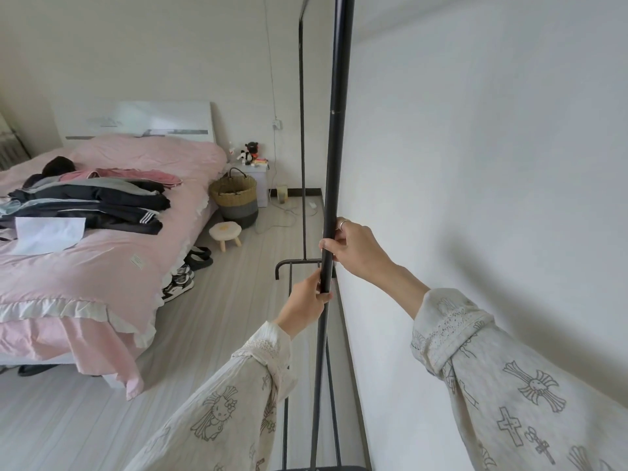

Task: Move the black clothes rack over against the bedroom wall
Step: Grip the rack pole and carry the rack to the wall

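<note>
Both hands hold the near upright pole of the black clothes rack (pixel 336 137), which stands right alongside the white bedroom wall (pixel 475 164) on the right, its base rails running along the skirting on the pale wood floor (pixel 238 317). The right hand (pixel 356 248) has its grip closed around the pole higher up, a ring on one finger; the left hand (pixel 307 299) has its grip closed around the same pole just below. The rack's far upright rises thin and dark further along the wall. To the left sits a bed (pixel 102 266) with pink bedding and a pile of dark clothes (pixel 91 202) on top; a woven basket (pixel 234 198) and a small stool (pixel 226 234) stand near its far corner, shoes beside it
</note>
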Available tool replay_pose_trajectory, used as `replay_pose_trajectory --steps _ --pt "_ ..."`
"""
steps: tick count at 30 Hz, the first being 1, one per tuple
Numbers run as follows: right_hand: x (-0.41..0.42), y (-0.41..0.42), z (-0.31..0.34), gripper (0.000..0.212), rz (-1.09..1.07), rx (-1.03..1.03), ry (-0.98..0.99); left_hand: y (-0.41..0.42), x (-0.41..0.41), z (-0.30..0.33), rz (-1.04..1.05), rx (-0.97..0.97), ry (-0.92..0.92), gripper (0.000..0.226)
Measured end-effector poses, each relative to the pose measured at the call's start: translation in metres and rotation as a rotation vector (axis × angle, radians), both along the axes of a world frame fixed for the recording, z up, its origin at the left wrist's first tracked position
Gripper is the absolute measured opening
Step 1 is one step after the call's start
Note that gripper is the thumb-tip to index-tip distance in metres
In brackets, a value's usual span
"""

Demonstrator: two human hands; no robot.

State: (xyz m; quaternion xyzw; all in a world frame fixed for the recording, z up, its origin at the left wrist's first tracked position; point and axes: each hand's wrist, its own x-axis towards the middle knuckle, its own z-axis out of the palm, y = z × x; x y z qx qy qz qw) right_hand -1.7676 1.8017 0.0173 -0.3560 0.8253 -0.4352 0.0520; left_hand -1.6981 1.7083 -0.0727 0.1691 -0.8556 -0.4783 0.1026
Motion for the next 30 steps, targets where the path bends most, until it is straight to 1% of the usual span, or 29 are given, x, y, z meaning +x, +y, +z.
replay_pose_trajectory --steps 4,8,16,21,28,30 --pt "-0.042 -0.019 0.001 0.02 0.009 -0.006 0.006 -0.016 -0.041 0.002 0.045 0.009 -0.006 0.033" --pt "-0.072 -0.039 0.001 0.019 0.039 -0.027 0.015 -0.034 -0.072 0.002 0.067 -0.002 -0.019 0.036" --pt "-0.122 -0.073 0.0 0.019 0.049 -0.02 0.02 -0.066 -0.121 0.001 0.087 -0.014 -0.019 0.027" --pt "-0.16 -0.1 0.002 0.022 0.027 0.011 0.01 -0.093 -0.16 0.0 0.065 -0.017 -0.024 0.028" --pt "-0.215 -0.147 0.004 0.023 -0.017 0.016 -0.001 -0.147 -0.222 -0.001 0.008 -0.026 -0.014 0.014" --pt "-0.229 -0.159 0.004 0.023 -0.031 0.01 -0.004 -0.159 -0.238 -0.001 -0.005 -0.03 -0.011 0.018"
